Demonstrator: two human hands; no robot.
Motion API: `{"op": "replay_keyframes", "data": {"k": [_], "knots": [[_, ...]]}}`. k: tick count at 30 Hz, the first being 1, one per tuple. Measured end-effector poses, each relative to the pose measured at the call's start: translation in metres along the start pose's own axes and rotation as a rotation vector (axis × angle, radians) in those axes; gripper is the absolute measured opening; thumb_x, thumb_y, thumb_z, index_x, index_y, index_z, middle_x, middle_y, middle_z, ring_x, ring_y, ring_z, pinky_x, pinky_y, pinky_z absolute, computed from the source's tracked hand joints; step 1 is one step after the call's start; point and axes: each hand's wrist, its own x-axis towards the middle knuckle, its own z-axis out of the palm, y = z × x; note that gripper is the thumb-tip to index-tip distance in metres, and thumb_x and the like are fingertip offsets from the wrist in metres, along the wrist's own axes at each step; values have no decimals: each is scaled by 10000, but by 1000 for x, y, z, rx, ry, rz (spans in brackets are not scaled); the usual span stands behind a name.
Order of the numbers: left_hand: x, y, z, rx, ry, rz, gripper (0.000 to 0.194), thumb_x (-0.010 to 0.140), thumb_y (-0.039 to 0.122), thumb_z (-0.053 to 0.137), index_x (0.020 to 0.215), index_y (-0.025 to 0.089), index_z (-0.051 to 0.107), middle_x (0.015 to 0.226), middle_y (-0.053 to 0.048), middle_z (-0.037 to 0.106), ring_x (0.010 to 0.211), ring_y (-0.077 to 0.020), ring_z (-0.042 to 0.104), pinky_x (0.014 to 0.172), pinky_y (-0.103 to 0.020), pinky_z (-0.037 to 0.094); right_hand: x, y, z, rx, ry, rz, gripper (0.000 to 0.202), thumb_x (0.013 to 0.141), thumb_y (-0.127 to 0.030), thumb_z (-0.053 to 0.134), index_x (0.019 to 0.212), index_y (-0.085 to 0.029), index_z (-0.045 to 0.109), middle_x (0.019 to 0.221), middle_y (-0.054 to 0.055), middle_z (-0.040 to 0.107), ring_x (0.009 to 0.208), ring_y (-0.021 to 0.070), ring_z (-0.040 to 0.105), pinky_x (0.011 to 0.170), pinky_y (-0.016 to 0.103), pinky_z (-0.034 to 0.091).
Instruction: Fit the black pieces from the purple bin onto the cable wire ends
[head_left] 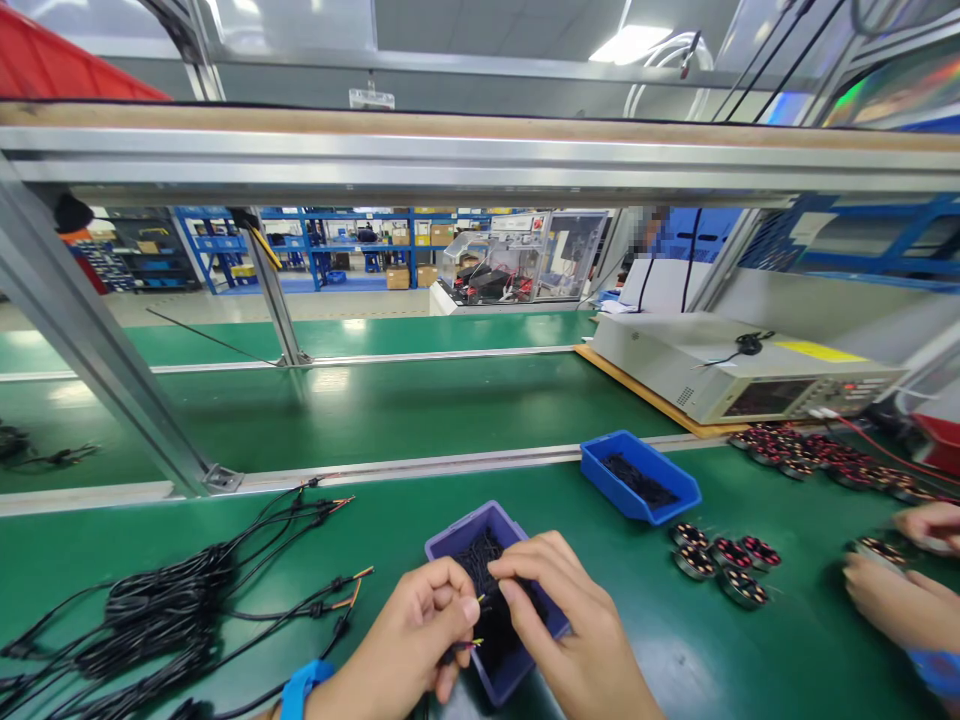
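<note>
My left hand (416, 635), with a blue band at the wrist, is closed on a black cable (459, 650) whose thin coloured wire ends stick out past the fingertips. My right hand (574, 625) is pinched at thumb and forefinger, close to the left fingertips; whatever lies in that pinch is too small to make out. Both hands are over a purple bin (441, 548) holding many thin black pieces (480, 562). To the left, a heap of coiled black cables (161, 610) lies on the green bench, some with bare orange-coloured ends.
Beyond the purple bin stands a blue bin (600, 470) of black pieces. Several round motor parts (739, 572) lie to its right, near a co-worker's hands (885, 600). A grey bench instrument (690, 365) sits behind. An aluminium post (112, 330) rises at left.
</note>
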Motion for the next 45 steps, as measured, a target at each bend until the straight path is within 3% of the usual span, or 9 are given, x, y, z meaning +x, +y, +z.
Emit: {"op": "replay_keyframes", "data": {"k": [27, 31, 34, 37, 39, 42, 45], "knots": [[-1, -3, -1, 5, -26, 24, 480, 726, 613, 736, 762, 199, 496, 528, 83, 503, 318, -37, 376, 321, -146, 184, -3, -2, 4, 28, -30, 50, 186, 893, -79, 552, 898, -236, 653, 812, 11, 706, 786, 183, 626, 716, 302, 514], [-1, -3, 0, -12, -20, 34, 503, 703, 622, 753, 795, 201, 493, 546, 87, 515, 309, -25, 353, 319, -141, 173, -1, -5, 5, 53, -93, 87, 199, 891, -87, 541, 884, -235, 673, 811, 15, 718, 781, 187, 647, 747, 319, 523], [-1, -1, 1, -3, -27, 24, 494, 714, 619, 745, 776, 197, 496, 536, 83, 514, 309, -25, 354, 322, -143, 167, 0, -5, 2, 44, -64, 149, 191, 890, -110, 538, 851, -234, 679, 784, 20, 706, 764, 193, 652, 749, 326, 535], [-1, 2, 2, -6, -10, 13, 483, 718, 610, 740, 760, 200, 487, 525, 83, 506, 313, -27, 344, 327, -150, 150, 1, -3, -3, -45, -35, 188, 169, 868, -155, 576, 889, -245, 717, 923, 57, 700, 889, 227, 658, 783, 352, 544], [-1, 4, 2, -1, 3, 18, 467, 726, 594, 730, 753, 202, 478, 530, 83, 502, 310, -23, 328, 334, -158, 135, 2, -2, -5, -43, -108, 181, 193, 831, -167, 626, 967, -256, 729, 1027, 70, 689, 968, 240, 653, 820, 360, 543], [-2, 8, 0, 11, -10, 41, 346, 783, 497, 664, 776, 191, 503, 587, 68, 509, 342, -32, 386, 358, -169, 153, 2, -2, -4, 68, -222, 187, 170, 827, -125, 601, 903, -234, 708, 879, 39, 703, 826, 194, 672, 755, 299, 548], [-2, 6, -5, -50, -26, 66, 198, 774, 361, 604, 821, 184, 527, 650, 56, 507, 407, -48, 462, 391, -171, 199, 1, -2, 1, 90, -215, 218, 173, 837, -95, 554, 791, -219, 666, 731, 8, 671, 688, 164, 643, 637, 247, 520]]}}
